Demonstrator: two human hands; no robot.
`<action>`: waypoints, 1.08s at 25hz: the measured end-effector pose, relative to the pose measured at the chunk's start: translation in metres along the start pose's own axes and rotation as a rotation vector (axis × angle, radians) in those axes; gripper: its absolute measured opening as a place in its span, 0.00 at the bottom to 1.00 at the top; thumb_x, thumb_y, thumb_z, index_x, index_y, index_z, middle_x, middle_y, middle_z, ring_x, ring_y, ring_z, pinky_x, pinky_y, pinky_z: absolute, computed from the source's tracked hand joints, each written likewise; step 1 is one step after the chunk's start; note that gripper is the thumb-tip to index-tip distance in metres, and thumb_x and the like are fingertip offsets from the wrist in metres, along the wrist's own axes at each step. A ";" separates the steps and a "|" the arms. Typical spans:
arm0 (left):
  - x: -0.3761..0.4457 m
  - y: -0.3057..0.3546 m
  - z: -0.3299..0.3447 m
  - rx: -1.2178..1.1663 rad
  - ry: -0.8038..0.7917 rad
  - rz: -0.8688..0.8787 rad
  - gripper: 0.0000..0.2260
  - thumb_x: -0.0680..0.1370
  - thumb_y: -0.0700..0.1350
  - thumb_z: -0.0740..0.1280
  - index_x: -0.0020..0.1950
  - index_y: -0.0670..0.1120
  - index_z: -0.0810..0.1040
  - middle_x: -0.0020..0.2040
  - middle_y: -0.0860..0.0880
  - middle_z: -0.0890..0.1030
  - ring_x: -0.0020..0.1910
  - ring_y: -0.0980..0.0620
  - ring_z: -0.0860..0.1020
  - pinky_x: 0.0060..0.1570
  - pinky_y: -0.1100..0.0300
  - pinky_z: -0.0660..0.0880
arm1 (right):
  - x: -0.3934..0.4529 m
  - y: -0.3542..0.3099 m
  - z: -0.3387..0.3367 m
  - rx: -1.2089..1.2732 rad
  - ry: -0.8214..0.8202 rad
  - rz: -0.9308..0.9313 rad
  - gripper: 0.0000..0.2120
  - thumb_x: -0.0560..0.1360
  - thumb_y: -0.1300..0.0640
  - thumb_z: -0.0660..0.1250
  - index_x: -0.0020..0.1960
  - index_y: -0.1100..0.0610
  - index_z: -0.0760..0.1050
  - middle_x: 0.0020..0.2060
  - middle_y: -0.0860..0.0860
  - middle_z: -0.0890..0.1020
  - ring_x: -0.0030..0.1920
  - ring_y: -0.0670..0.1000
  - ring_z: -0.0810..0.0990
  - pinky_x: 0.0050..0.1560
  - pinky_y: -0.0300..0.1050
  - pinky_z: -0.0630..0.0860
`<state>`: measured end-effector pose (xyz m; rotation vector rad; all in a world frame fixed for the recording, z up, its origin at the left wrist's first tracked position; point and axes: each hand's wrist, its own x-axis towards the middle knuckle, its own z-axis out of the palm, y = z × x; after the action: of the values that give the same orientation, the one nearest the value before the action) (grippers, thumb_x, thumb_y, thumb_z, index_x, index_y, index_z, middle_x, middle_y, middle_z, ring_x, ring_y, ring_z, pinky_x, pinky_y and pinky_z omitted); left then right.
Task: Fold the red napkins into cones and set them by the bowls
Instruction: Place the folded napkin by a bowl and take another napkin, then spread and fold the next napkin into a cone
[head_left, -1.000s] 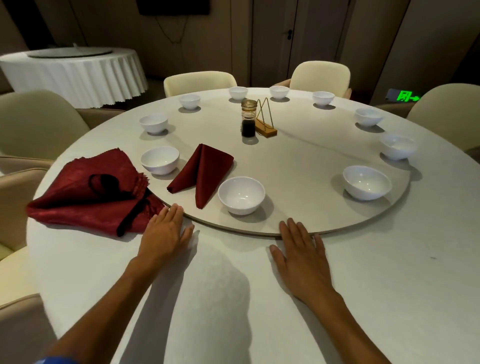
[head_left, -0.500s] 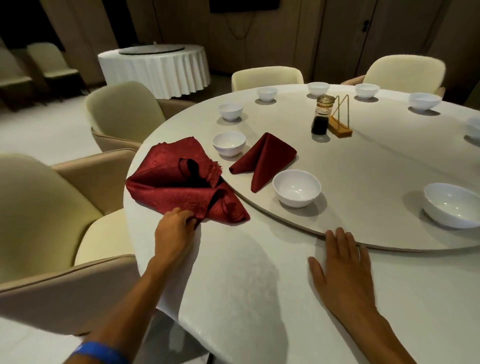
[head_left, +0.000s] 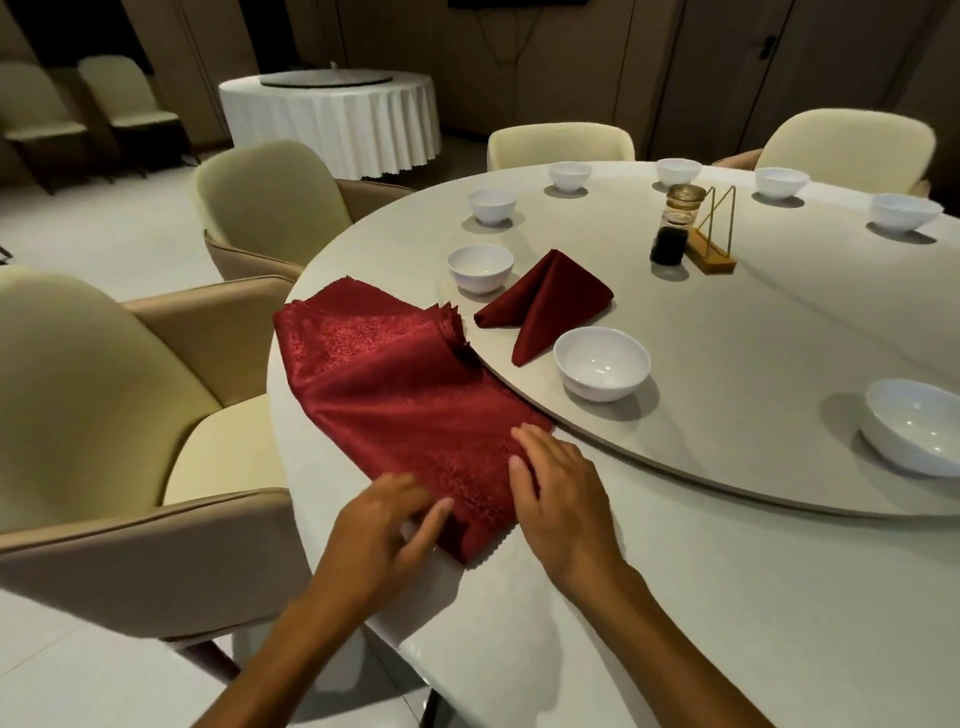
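Both hands now at the near end of the stack of red napkins (head_left: 395, 395), which lies spread flat where half a second ago it was bunched up.

The left hand (head_left: 382, 532), blurred, has fingers loosely extended at the stack's near corner; whether it pinches cloth cannot be told. The right hand (head_left: 558, 499), earlier flat on the bare table (head_left: 727, 597), rests open-fingered on the stack's near right edge. Beyond, on the turntable (head_left: 779, 374), a folded napkin cone (head_left: 545, 304) lies between two white bowls, the nearer one (head_left: 602, 361) and a farther one (head_left: 480, 267).
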<state>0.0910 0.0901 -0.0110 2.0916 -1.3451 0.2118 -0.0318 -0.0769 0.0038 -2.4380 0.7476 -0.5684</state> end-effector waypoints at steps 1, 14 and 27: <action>0.006 -0.002 -0.001 0.047 0.045 -0.032 0.14 0.80 0.56 0.62 0.53 0.51 0.83 0.52 0.53 0.83 0.51 0.56 0.79 0.52 0.58 0.77 | 0.011 -0.002 0.009 -0.119 -0.074 0.051 0.25 0.83 0.45 0.50 0.77 0.53 0.60 0.76 0.50 0.64 0.74 0.52 0.63 0.72 0.50 0.60; 0.026 0.010 -0.033 0.055 0.156 -0.181 0.14 0.77 0.55 0.62 0.50 0.49 0.84 0.47 0.52 0.85 0.43 0.50 0.80 0.43 0.50 0.79 | -0.018 -0.032 0.026 -0.040 0.266 -0.063 0.12 0.75 0.51 0.70 0.56 0.54 0.84 0.60 0.54 0.82 0.58 0.57 0.81 0.57 0.52 0.76; 0.079 0.003 -0.034 0.778 -1.017 0.018 0.41 0.75 0.49 0.71 0.78 0.61 0.47 0.76 0.48 0.60 0.58 0.46 0.76 0.53 0.56 0.75 | -0.073 -0.048 0.029 0.106 -0.069 -0.305 0.19 0.76 0.50 0.52 0.42 0.53 0.80 0.37 0.48 0.83 0.36 0.47 0.78 0.35 0.34 0.74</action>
<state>0.1321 0.0488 0.0526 3.0313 -2.0728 -0.4789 -0.0537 0.0123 -0.0073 -2.4731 0.3103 -0.6171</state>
